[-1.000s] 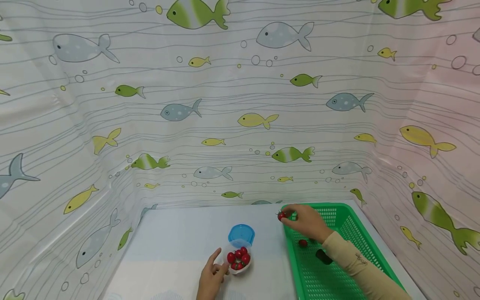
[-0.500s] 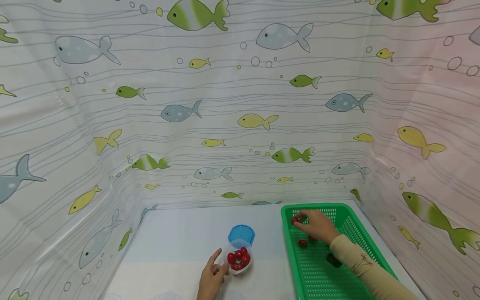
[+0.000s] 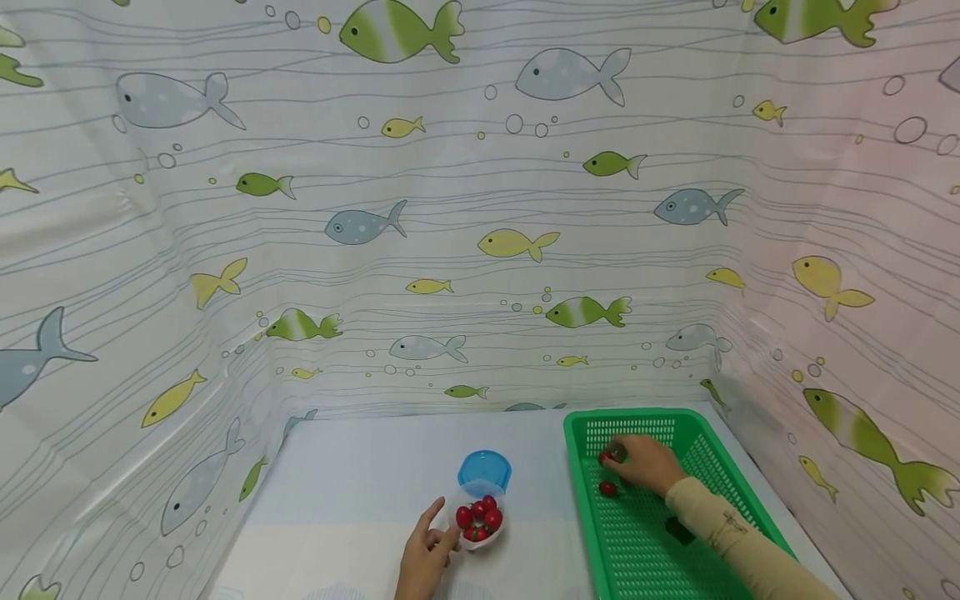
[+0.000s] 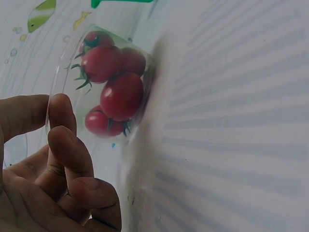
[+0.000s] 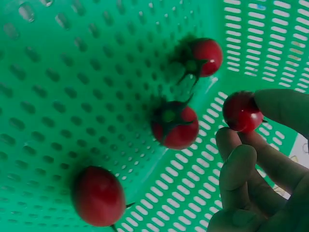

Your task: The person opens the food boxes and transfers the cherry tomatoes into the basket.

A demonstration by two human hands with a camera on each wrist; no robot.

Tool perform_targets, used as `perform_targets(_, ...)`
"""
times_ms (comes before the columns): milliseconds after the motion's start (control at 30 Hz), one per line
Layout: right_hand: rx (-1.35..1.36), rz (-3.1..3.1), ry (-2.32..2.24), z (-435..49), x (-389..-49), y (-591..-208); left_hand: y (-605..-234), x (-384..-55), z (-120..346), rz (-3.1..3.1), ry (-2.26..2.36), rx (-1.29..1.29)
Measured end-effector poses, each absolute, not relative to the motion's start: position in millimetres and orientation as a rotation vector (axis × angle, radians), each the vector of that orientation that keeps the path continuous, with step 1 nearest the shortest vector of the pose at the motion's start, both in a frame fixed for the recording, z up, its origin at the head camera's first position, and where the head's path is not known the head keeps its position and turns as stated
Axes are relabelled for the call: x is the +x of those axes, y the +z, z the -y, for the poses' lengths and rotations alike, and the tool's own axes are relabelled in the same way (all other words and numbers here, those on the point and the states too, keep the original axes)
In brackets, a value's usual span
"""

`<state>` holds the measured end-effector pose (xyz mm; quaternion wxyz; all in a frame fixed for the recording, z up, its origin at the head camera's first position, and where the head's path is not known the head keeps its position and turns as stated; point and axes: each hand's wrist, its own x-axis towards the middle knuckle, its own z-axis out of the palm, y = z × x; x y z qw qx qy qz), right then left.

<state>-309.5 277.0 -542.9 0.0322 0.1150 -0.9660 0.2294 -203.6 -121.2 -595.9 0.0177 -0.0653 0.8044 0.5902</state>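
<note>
Fingers of the left hand [image 3: 425, 557] pinch the left rim of the clear container [image 4: 88, 96], which stands on the white table [image 3: 360, 475] and holds several red tomatoes [image 4: 122, 95]. The blue lid [image 3: 484, 471] lies at the container's far side. Further right, the green basket [image 3: 588, 508] bears three loose tomatoes [image 5: 99, 195]. In its far part, the right hand [image 3: 651, 465] is curled, thumb and fingertips gripping a single tomato [image 5: 243, 112]. Change within the last second: this hand passes from the basket's left rim to a lower position between the walls. Meaning: the gripped tomato is now inside the basket; release is not yet done.
</note>
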Motion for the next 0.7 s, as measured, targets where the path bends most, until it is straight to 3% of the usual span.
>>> perform_targets(333, 0.344, 2.966, 0.738, -284.4, -309.6, -555.5, -598.9, -205.0, 120.6, -2.505, 1.832, -0.199)
perform_targets(700, 0.365, 2.923, 0.716, -278.5, -313.6, -541.8, -598.4, -205.8, 120.1, -2.495, 1.838, -0.198)
